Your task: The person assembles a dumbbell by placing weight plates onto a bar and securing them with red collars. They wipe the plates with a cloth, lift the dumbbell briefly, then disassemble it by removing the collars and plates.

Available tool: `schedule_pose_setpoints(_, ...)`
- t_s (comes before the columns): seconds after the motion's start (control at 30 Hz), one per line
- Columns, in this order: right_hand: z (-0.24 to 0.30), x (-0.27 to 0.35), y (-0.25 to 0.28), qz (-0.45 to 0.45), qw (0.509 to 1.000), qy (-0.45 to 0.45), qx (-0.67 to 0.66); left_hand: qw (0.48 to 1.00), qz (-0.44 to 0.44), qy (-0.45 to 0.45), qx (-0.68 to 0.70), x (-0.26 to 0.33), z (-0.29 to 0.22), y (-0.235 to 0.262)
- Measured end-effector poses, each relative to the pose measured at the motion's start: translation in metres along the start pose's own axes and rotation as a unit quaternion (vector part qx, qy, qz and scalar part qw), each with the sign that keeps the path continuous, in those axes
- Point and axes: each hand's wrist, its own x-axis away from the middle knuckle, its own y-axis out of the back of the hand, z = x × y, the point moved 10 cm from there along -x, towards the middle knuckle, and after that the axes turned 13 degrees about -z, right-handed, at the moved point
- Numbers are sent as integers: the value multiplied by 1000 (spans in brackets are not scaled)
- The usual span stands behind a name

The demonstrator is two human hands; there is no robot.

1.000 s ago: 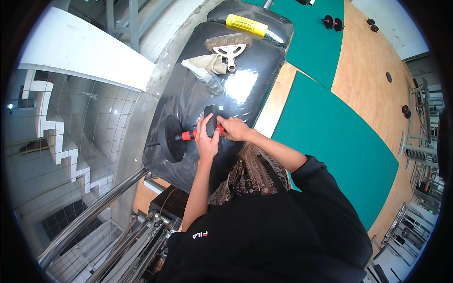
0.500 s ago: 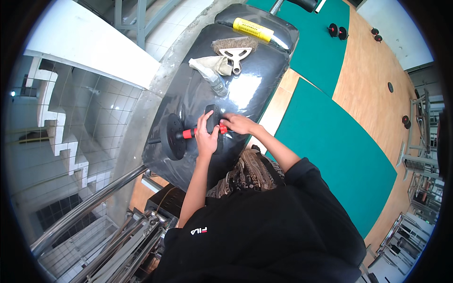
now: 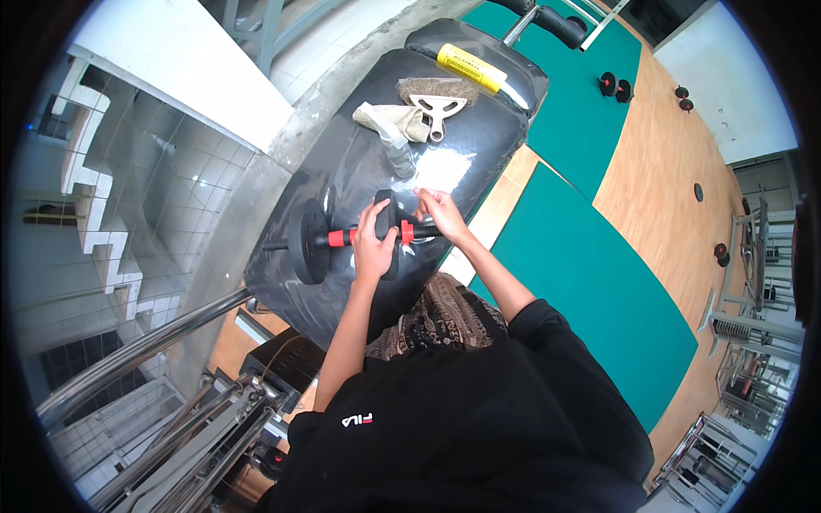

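A small dumbbell (image 3: 333,238) with a red-collared bar lies across a black padded bench (image 3: 359,162). One black weight plate (image 3: 305,241) sits on its left end. My left hand (image 3: 374,244) wraps around a second black plate (image 3: 386,224) in the middle of the bar. My right hand (image 3: 438,212) pinches the red collar (image 3: 407,232) and the bar's right end just beside that plate.
Further up the bench lie a crumpled cloth (image 3: 386,121), a brush with a pale handle (image 3: 438,96) and a yellow tube (image 3: 471,67). Green mats (image 3: 590,282) and wood floor lie to the right, with small dumbbells (image 3: 614,85) far off. Steel rails (image 3: 145,350) run at lower left.
My hands and the dumbbell keep the same hold. The view has shifted slightly, so the bench and bar sit a little higher and further right in the picture.
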Motion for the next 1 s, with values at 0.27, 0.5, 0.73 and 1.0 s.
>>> schedule_pose_setpoints(0.27, -24, -5, -3, 41, 994, -96, -43, 1000, -2, -4, 11, 1, -1, 1)
schedule_pose_setpoints(0.5, -20, 9, -5, 110, 970, 19, 214, 1000, -1, 6, 17, 1, -1, 2)
schedule_pose_setpoints(0.73, -7, 5, 18, 15, 1000, 17, 10, 1000, 7, 29, 7, 0, 3, 0)
schedule_pose_setpoints(1.0, -23, 2, 18, 19, 997, 43, 65, 1000, 3, 19, 17, 0, 1, 2)
